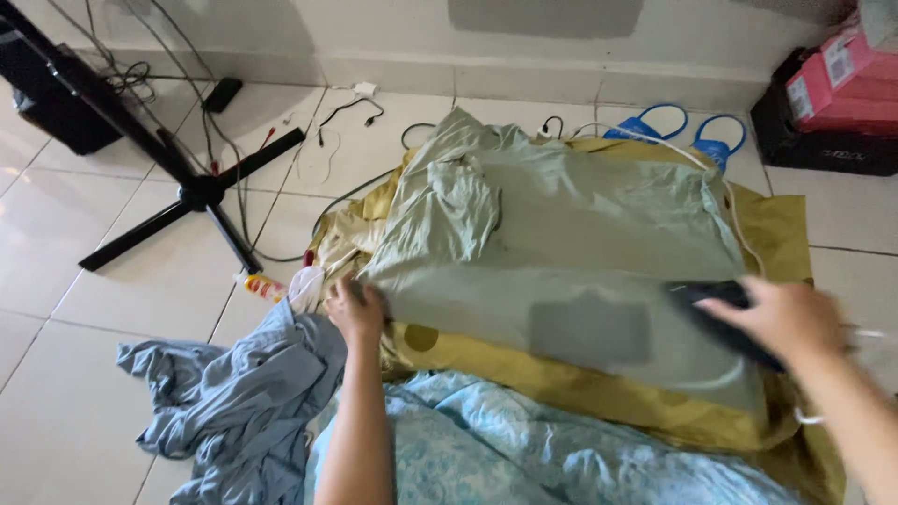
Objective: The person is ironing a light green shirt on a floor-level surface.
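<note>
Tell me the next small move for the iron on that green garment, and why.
Probably slide the dark iron in the right hand leftward across the pale green garment. The left hand pins its left edge, and creases show toward that side.

Blurred right hand (pixel 790 318), dark object (pixel 725 323)

Even, soft indoor light, moderately bright, slightly cool cast. Glossy floor tiles (pixel 112 281) carry faint sheen, no hard glare. Shadows weak: a diffuse one under the black stand (pixel 201 192), a soft grey patch on the wall (pixel 543 19). Right hand (pixel 790 318) is motion-blurred, dark object (pixel 720 323) in it smeared. Left hand (pixel 355 309) fairly sharp. Green cloth (pixel 561 234) in focus. Mild wide-angle stretch at the edges.
</note>
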